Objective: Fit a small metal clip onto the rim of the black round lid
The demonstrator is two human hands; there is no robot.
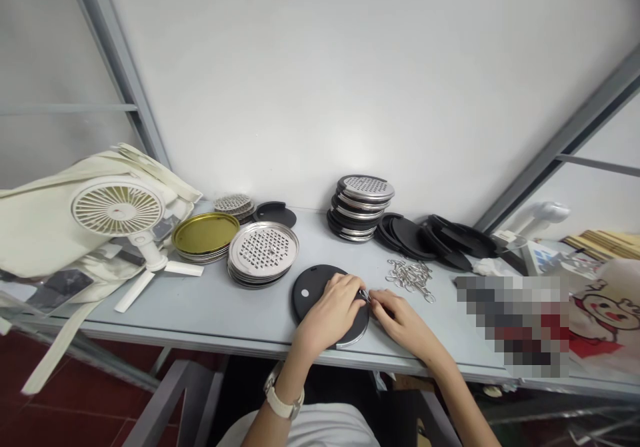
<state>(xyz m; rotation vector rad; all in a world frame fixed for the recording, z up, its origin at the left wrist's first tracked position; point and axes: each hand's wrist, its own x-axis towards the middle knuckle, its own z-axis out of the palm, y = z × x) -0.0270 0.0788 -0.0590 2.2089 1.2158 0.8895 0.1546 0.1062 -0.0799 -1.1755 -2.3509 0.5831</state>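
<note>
A round black plastic disc (315,282) with a white dot and a small slot lies on the table near its front edge, a strip of metal rim showing at its lower right. My left hand (333,310) rests across this disc, fingers bent over its right side and gripping it. At that right edge, my right hand (393,314) pinches a small shiny metal ring (367,295), close against the left fingertips. Whether the ring passes through the disc is hidden by the fingers. Behind my right hand lies a loose pile of metal rings (411,277).
Left stand stacked perforated metal grater discs (264,250), gold-coloured round plates (206,232) and a white fan (119,210). At the back are a stack of black-backed graters (360,207) and loose black discs (413,236). A printed bag (607,314) lies right.
</note>
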